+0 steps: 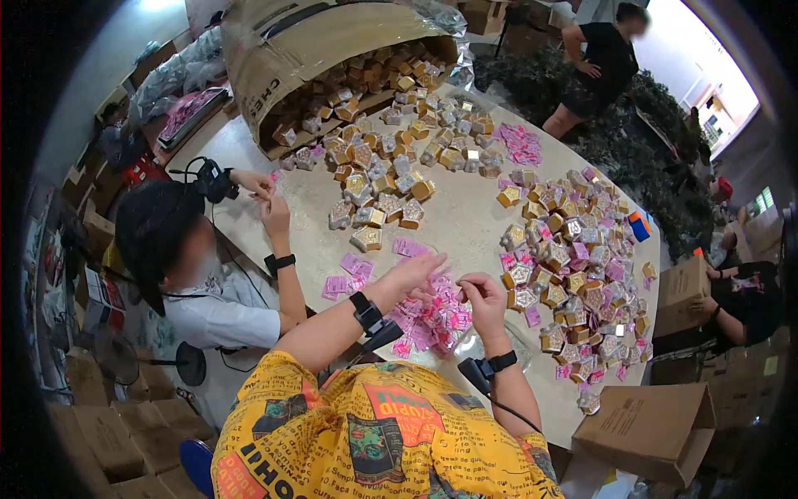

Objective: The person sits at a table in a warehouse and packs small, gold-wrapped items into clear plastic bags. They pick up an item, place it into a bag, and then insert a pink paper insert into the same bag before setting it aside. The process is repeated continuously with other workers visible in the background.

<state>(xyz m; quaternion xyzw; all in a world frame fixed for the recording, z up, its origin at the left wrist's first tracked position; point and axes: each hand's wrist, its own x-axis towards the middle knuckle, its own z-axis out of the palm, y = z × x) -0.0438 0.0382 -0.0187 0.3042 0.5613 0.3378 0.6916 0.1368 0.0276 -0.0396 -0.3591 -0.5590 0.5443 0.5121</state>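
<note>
A pile of pink printed tags [428, 326] lies on the table in front of me. Above its far side is my left hand [409, 276], forefinger reaching right and the other fingers bent under; what they hold is too small to make out. Just to its right, my right hand [485, 301] is closed in a pinch, thumb against forefinger, its contents also unclear. A small gap separates the two hands. More pink tags [357, 266] lie left of my left hand. Beyond it stand gold and silver pentagonal boxes [366, 239].
Many boxes with pink tags [573, 274] heap on the table's right. A large carton [274, 71] spills boxes at the back. At left, a co-worker [224, 274] handles something small. An open carton [644, 424] stands at the lower right; another person holds a carton [683, 295].
</note>
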